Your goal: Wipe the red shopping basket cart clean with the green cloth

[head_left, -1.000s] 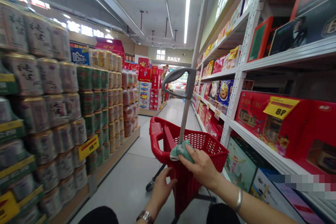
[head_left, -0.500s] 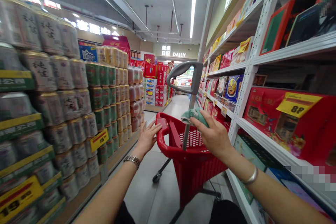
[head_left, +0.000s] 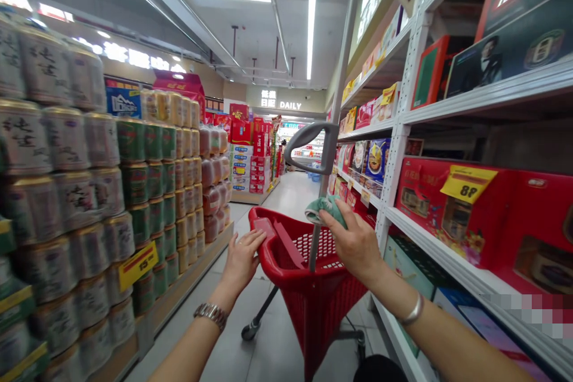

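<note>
A red plastic shopping cart (head_left: 290, 273) stands in front of me, with a grey pole (head_left: 342, 80) rising from it to a grey loop handle (head_left: 332, 149). In my right hand (head_left: 356, 245) is a folded green cloth (head_left: 329, 210), pressed against the pole just above the basket. The closed fingers hide part of the cloth. On the cart's left rim lie the fingers of my left hand (head_left: 242, 259), stretched out flat, with the thumb partly raised. A metal watch sits on my left wrist, a silver bangle on my right.
Stacked drink cans (head_left: 74, 197) line the left side, with a yellow price tag (head_left: 138, 265) in front. White shelving (head_left: 405, 101) with boxed goods, including a red gift box (head_left: 452, 215), runs close along the right. The tiled aisle (head_left: 293, 197) leads between them to lit shelves at the back.
My view has turned slightly right, and the cart with both hands sits lower and further left in it. The cloth remains in my right hand against the pole; my left hand stays on the rim.
</note>
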`<state>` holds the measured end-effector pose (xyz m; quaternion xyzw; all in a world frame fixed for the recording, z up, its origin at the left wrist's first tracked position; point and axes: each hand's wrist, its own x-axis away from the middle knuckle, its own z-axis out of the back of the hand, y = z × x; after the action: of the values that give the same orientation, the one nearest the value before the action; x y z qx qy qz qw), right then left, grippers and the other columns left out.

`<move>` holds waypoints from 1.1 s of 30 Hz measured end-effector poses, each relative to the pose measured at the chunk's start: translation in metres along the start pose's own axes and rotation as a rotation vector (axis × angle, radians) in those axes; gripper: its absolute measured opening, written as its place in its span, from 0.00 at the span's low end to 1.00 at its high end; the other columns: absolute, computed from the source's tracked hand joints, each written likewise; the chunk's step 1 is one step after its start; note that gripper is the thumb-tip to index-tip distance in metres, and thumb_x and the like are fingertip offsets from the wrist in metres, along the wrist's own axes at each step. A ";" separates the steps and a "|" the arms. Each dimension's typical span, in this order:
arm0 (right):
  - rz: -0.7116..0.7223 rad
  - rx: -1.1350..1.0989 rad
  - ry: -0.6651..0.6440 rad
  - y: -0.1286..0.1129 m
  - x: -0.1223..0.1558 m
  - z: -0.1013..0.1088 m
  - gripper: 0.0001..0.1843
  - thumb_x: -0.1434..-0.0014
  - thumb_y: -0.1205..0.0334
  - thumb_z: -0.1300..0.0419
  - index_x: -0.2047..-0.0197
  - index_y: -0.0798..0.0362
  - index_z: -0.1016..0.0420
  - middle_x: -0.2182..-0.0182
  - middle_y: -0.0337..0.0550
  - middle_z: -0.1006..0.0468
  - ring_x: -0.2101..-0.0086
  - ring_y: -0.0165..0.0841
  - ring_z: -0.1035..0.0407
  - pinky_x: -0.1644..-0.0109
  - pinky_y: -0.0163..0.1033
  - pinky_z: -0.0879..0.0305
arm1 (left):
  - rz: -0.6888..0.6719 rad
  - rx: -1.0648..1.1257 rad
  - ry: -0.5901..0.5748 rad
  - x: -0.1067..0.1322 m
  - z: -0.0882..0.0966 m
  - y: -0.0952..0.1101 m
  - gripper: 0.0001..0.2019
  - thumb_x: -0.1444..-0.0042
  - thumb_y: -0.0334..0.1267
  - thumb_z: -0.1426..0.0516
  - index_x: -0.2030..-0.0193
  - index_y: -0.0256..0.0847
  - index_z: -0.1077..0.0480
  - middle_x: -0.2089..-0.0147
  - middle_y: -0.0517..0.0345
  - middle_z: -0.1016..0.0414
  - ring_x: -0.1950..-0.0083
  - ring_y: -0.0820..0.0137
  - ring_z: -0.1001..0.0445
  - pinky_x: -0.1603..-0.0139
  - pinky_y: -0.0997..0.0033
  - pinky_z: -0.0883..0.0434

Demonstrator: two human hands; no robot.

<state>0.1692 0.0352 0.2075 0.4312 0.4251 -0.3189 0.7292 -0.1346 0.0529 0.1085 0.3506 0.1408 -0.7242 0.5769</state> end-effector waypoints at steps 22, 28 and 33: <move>-0.395 -0.205 0.415 0.115 -0.089 0.036 0.22 0.42 0.66 0.43 0.44 0.45 0.25 0.48 0.48 0.27 0.46 0.41 0.31 0.40 0.50 0.32 | -0.235 0.002 0.307 0.025 -0.033 0.030 0.26 0.44 0.28 0.47 0.38 0.42 0.27 0.45 0.46 0.21 0.42 0.58 0.23 0.40 0.55 0.24; -0.253 -0.123 0.199 0.139 -0.169 0.059 0.28 0.44 0.71 0.45 0.41 0.47 0.25 0.45 0.49 0.28 0.43 0.42 0.33 0.40 0.48 0.32 | -0.265 -0.057 0.355 0.028 -0.031 0.036 0.25 0.42 0.29 0.48 0.38 0.40 0.28 0.45 0.46 0.21 0.43 0.59 0.23 0.41 0.58 0.23; -0.268 0.016 -0.074 0.121 -0.186 0.068 0.28 0.43 0.73 0.46 0.42 0.47 0.23 0.46 0.48 0.27 0.52 0.41 0.28 0.51 0.42 0.28 | -0.239 -0.089 0.394 0.030 -0.034 0.040 0.24 0.42 0.28 0.48 0.39 0.40 0.27 0.46 0.47 0.21 0.45 0.59 0.23 0.41 0.58 0.24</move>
<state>0.2120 0.0434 0.4356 0.3642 0.4490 -0.4325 0.6919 -0.0880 0.0390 0.0721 0.4403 0.3229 -0.6980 0.4634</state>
